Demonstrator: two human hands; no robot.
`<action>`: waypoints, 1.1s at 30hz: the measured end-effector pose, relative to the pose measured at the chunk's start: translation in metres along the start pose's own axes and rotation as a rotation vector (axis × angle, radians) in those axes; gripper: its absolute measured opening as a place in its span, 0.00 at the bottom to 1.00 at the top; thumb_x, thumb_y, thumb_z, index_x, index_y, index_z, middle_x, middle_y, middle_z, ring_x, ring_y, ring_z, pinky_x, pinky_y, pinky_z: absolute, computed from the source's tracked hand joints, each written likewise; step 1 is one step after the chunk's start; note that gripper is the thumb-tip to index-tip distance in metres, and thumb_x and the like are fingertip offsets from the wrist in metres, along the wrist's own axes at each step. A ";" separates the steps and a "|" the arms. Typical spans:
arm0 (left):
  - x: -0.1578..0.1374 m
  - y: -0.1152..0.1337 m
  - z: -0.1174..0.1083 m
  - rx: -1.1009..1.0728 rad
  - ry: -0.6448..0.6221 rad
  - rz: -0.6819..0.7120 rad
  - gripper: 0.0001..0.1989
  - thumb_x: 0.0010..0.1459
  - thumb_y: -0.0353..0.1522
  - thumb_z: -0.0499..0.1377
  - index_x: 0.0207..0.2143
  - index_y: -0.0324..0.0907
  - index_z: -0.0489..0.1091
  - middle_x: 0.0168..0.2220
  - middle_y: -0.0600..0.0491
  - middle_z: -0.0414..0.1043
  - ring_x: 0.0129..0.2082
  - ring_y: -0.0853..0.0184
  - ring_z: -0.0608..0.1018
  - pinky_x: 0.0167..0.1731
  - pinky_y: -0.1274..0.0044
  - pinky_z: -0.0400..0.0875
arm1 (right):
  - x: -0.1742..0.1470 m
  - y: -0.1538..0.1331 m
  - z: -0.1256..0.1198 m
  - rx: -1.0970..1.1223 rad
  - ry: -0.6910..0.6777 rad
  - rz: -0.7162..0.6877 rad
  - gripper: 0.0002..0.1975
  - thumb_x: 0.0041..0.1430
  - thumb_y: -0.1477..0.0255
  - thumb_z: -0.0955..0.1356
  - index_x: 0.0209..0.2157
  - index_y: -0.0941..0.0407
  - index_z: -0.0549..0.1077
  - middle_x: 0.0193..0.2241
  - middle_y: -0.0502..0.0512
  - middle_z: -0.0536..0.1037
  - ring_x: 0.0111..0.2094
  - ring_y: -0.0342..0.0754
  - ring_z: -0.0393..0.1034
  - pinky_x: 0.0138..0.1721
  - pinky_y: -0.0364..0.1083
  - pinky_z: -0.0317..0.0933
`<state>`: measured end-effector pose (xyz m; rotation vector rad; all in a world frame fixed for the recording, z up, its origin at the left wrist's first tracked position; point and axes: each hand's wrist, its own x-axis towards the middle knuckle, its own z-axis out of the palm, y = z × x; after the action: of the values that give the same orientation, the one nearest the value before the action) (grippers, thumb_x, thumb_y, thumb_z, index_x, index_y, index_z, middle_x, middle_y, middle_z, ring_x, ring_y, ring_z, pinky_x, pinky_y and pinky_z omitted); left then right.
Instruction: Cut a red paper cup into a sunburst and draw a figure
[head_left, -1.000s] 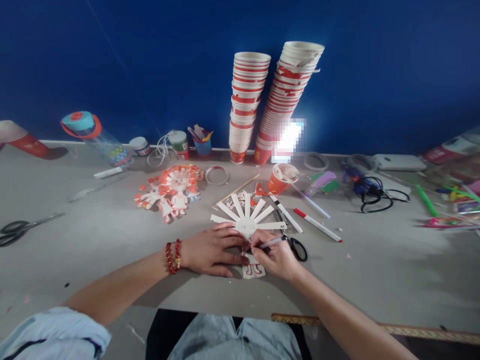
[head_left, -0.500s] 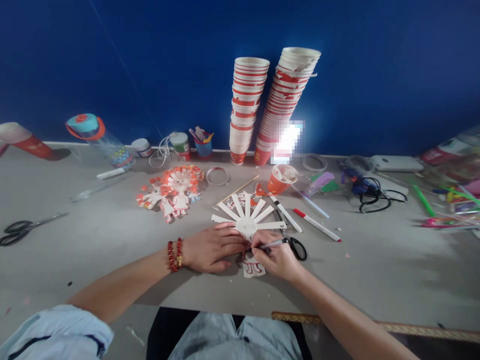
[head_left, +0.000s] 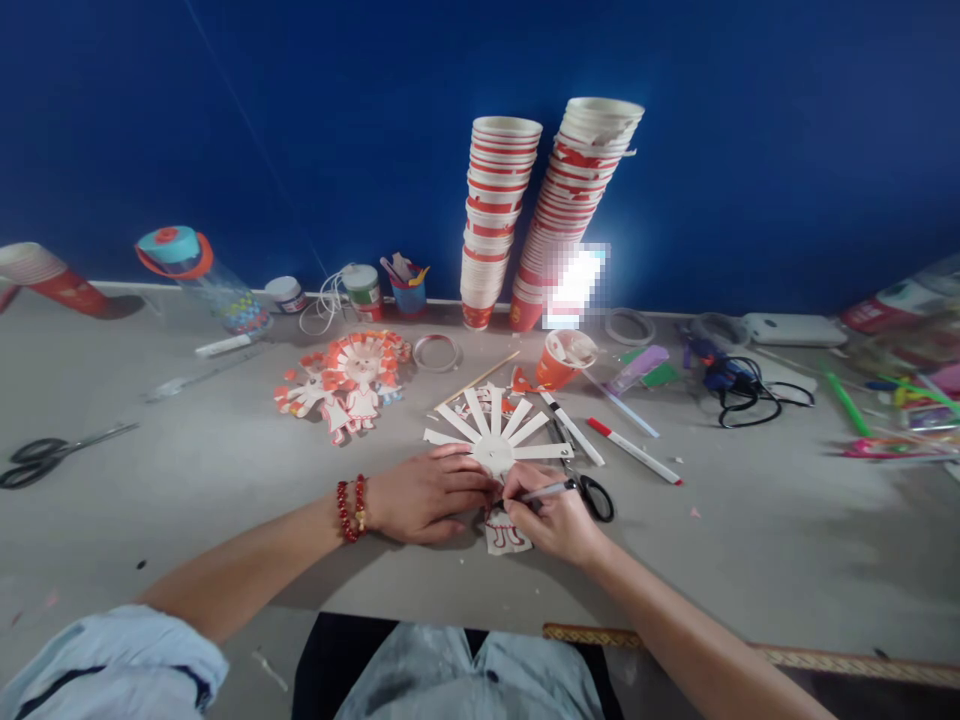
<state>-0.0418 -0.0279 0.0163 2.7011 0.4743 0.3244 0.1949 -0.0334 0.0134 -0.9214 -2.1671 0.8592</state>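
Observation:
My left hand (head_left: 424, 497) lies flat with fingers stretched out, its fingertips resting on white paper. My right hand (head_left: 559, 515) grips a pen (head_left: 551, 490) with the tip down by the left fingertips. Just beyond both hands is a white paper cutout (head_left: 493, 452) with strips fanned out around a round centre. Below the pen, a piece of paper (head_left: 508, 538) carries red-outlined legs and a skirt hem; its upper part is hidden by my hands. Black-handled scissors (head_left: 598, 498) lie right beside my right hand, partly covered.
Two tall stacks of paper cups (head_left: 491, 240) stand against the blue wall. A cup of scraps (head_left: 566, 360), a red marker (head_left: 636, 452) and a white marker (head_left: 574, 430) sit ahead. Paper figures (head_left: 364, 375) lie to the left, with other scissors (head_left: 45, 460) farther out.
The pen in my right hand has tilted and shifted very slightly. Otherwise both hands and the papers stay where they were.

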 end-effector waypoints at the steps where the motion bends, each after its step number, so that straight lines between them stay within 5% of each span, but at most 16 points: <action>1: 0.000 0.000 0.000 0.001 0.001 0.001 0.23 0.64 0.37 0.50 0.60 0.40 0.61 0.58 0.43 0.67 0.60 0.57 0.64 0.66 0.60 0.43 | 0.000 0.000 0.000 0.002 -0.003 -0.002 0.06 0.50 0.79 0.62 0.25 0.53 0.65 0.20 0.47 0.68 0.23 0.44 0.61 0.27 0.42 0.53; 33: 0.000 -0.001 0.000 0.017 0.006 0.000 0.21 0.65 0.37 0.50 0.58 0.39 0.63 0.57 0.43 0.68 0.61 0.57 0.64 0.66 0.60 0.42 | -0.004 -0.004 0.002 0.191 -0.083 0.098 0.04 0.48 0.78 0.64 0.24 0.54 0.66 0.20 0.47 0.69 0.23 0.43 0.62 0.26 0.42 0.55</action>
<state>-0.0422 -0.0273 0.0164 2.7174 0.4809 0.3306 0.1939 -0.0392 0.0141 -0.9152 -2.0800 1.1489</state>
